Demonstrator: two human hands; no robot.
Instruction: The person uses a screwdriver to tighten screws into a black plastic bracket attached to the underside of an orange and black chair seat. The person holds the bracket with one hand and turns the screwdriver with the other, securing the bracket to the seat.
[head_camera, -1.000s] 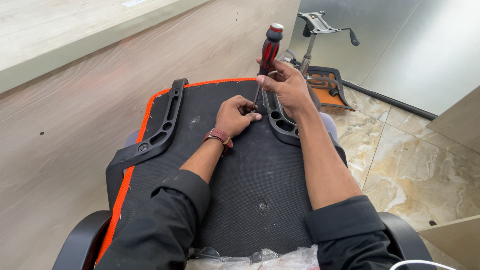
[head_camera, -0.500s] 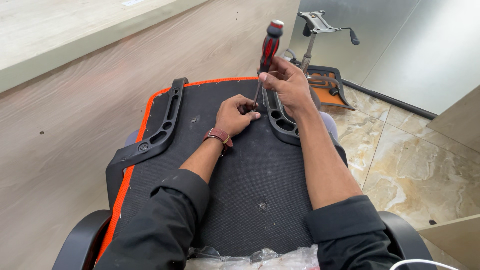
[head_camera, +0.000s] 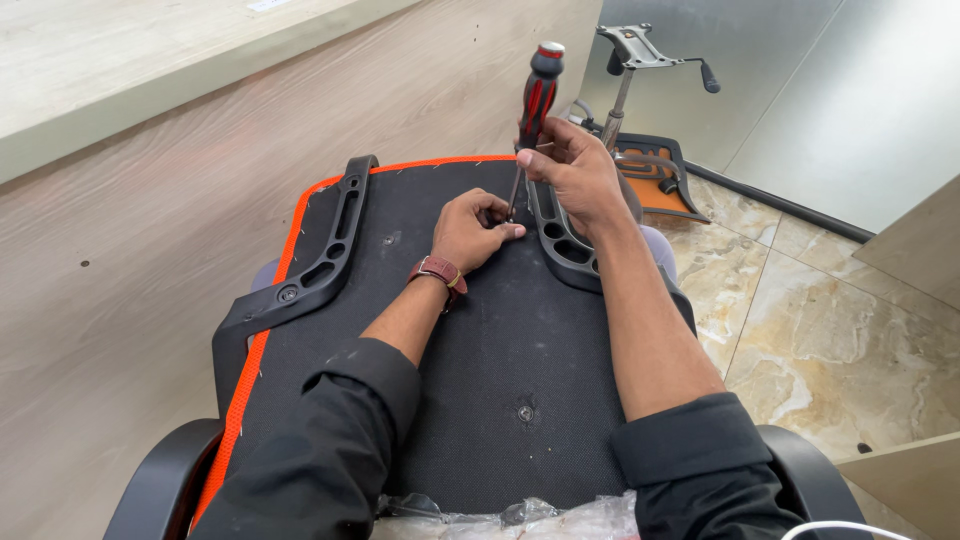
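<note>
Evidently the right hand (head_camera: 575, 175) wraps its fingers around a red-and-black screwdriver (head_camera: 535, 105), held upright so its tip meets the black armrest bracket (head_camera: 560, 235) on the upturned chair seat (head_camera: 450, 330). The left hand (head_camera: 470, 230) pinches closed at the tip (whatever it holds is hidden), steadying it.

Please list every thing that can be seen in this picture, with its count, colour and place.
screwdriver: one, red and black handle, upright over the right bracket, tip down.
chair seat: one, black underside with orange edge, upside down in the middle.
armrest brackets: two, black; left bracket along the orange edge, right bracket under the right hand.
chair mechanism: one, grey metal with black levers, upper right on the floor.
plastic wrap: clear, bottom edge.
tiled floor: beige marble pattern, right.
wooden panel: light, left.
wristband: one, dark red, left wrist.
left hand: fingers at the screwdriver tip.
right hand: grips the screwdriver.
</note>
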